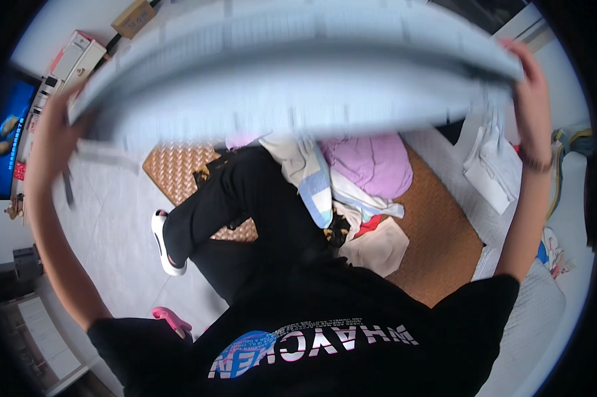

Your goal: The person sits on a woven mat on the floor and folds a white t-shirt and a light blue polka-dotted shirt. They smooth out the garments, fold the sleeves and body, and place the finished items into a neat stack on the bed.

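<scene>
A wide light blue cloth [292,92] with faint darker marks stretches across the top of the view, raised at arm's length and smeared by motion. My left hand [62,126] is closed on its left end, with the fingertips partly hidden. At the opposite end, my right hand [531,83] grips the cloth, fingers curled over its edge. Below the cloth lie a crumpled lilac cloth [381,165], a white cloth with blue and beige patches [315,188] and a cream piece of fabric [378,248]. A folded white cloth [493,169] sits beneath my right wrist.
My black-trousered legs [239,198] rest between a woven mat [169,169] and a brown surface [437,231]. A white shoe [158,241] and a pink slipper [171,319] are on the grey floor. Leftward are a lit screen [4,152] and a white cabinet [74,63].
</scene>
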`<move>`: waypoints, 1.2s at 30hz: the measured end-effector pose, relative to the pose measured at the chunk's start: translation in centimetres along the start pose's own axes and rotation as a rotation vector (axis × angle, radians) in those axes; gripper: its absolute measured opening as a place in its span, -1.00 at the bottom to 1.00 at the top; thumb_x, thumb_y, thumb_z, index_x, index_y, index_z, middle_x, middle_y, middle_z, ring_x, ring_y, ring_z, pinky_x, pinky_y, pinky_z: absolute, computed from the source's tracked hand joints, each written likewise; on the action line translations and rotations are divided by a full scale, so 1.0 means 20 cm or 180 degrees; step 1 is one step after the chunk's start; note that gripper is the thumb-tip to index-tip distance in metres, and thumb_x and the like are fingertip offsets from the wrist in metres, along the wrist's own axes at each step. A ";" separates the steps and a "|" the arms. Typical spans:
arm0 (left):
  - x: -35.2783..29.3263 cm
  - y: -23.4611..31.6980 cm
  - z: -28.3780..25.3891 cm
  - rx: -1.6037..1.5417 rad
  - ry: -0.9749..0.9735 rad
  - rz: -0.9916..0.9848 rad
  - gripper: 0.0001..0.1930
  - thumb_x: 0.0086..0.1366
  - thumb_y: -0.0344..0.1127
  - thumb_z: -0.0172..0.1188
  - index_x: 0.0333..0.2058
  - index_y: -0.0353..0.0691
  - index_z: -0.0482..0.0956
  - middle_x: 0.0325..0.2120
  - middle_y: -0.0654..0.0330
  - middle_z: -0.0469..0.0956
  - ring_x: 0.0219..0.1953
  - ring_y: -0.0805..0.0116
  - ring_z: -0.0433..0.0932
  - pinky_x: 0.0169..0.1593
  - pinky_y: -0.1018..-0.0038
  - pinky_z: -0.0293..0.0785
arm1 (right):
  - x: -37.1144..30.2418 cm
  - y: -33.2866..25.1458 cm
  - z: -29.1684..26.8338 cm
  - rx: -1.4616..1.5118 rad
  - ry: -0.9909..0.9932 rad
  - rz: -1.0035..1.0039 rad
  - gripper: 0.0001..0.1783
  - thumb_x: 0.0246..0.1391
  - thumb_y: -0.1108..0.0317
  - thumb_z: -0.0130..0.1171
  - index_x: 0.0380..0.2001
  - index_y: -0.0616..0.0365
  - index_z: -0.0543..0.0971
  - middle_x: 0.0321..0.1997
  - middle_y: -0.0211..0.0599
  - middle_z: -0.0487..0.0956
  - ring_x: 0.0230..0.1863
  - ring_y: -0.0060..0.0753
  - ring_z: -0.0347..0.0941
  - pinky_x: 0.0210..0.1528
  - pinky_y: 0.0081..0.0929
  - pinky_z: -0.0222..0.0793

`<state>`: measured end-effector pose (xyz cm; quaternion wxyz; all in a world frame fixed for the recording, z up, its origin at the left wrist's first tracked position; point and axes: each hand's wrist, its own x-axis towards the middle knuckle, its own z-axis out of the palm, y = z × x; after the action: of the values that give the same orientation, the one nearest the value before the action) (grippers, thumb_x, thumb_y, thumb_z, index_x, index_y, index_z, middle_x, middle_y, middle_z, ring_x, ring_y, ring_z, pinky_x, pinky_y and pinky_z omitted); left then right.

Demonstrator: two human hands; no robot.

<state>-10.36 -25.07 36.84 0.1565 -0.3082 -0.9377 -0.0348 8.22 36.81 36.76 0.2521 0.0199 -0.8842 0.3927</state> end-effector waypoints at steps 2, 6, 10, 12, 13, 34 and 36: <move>-0.24 0.41 0.07 -0.0850 -0.0885 -0.0461 -0.37 -0.19 -0.78 0.21 -0.03 -0.22 0.57 -0.16 0.08 0.57 -0.03 0.20 0.55 -0.01 0.37 0.49 | -0.43 0.05 0.17 -0.0702 0.0069 0.0256 -0.70 0.06 0.55 0.00 -0.14 0.17 0.58 -0.01 -0.37 0.56 0.04 -0.50 0.43 0.10 -0.55 0.31; -0.81 0.56 0.52 -0.1401 -0.1149 -0.0807 -0.36 -0.25 -0.81 0.06 -0.11 -0.21 0.60 -0.13 0.07 0.55 -0.05 0.05 0.56 -0.06 0.30 0.51 | -1.11 0.07 0.66 -0.0303 -0.0852 0.0547 -0.77 -0.18 0.63 0.21 -0.36 0.15 0.61 -0.45 -0.36 0.47 -0.36 -0.41 0.46 -0.30 -0.52 0.39; -1.44 0.52 0.93 -0.1435 -0.2092 -0.1060 -0.33 -0.19 -0.74 0.15 0.00 -0.10 0.57 -0.02 0.02 0.48 0.02 -0.02 0.50 0.04 0.30 0.47 | -1.61 0.11 0.97 0.0806 -0.1790 0.1418 -0.78 -0.11 0.50 0.28 -0.30 0.10 0.66 -0.37 -0.30 0.54 -0.31 -0.38 0.49 -0.26 -0.47 0.38; -1.56 0.53 1.02 -0.2126 -0.2348 -0.1020 -0.31 -0.08 -0.66 0.23 0.10 0.00 0.50 0.09 0.03 0.40 0.14 0.01 0.41 0.15 0.28 0.40 | -1.65 0.08 1.04 0.1210 -0.2522 0.1844 -0.80 -0.06 0.50 0.26 -0.29 0.12 0.66 -0.29 -0.32 0.59 -0.25 -0.44 0.51 -0.20 -0.51 0.39; -1.58 0.51 1.02 -0.2107 -0.3138 -0.1108 -0.30 0.00 -0.48 0.35 0.18 0.04 0.42 0.22 0.07 0.29 0.24 0.05 0.31 0.26 0.25 0.29 | -1.66 0.12 1.04 0.1468 -0.2692 0.1864 -0.81 -0.04 0.49 0.25 -0.28 0.14 0.65 -0.29 -0.34 0.59 -0.26 -0.47 0.50 -0.20 -0.51 0.39; 0.49 1.47 2.26 -0.1646 -0.1151 0.1040 -0.45 0.25 -0.09 0.17 0.20 -0.07 0.36 0.22 0.13 0.29 0.27 0.10 0.22 0.31 0.02 0.08 | -1.03 1.22 1.39 0.0129 0.0505 0.2683 -0.70 0.07 0.21 0.31 -0.33 0.26 0.55 -0.54 -0.19 0.61 -0.52 -0.34 0.54 -0.41 -0.43 0.42; 0.55 1.47 2.20 -0.1522 -0.1422 0.1027 -0.41 0.15 -0.03 0.28 0.14 -0.08 0.43 0.16 0.15 0.35 0.23 0.11 0.26 0.30 0.05 0.09 | -1.06 1.19 1.40 0.0569 0.0315 0.2647 -0.66 0.06 0.18 0.32 -0.31 0.27 0.56 -0.51 -0.18 0.62 -0.51 -0.35 0.54 -0.42 -0.43 0.41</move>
<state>-13.38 12.05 -2.28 -0.1253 -0.4801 -0.8534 -0.1597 9.12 30.06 -5.14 0.1117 -0.3355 -0.7663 0.5365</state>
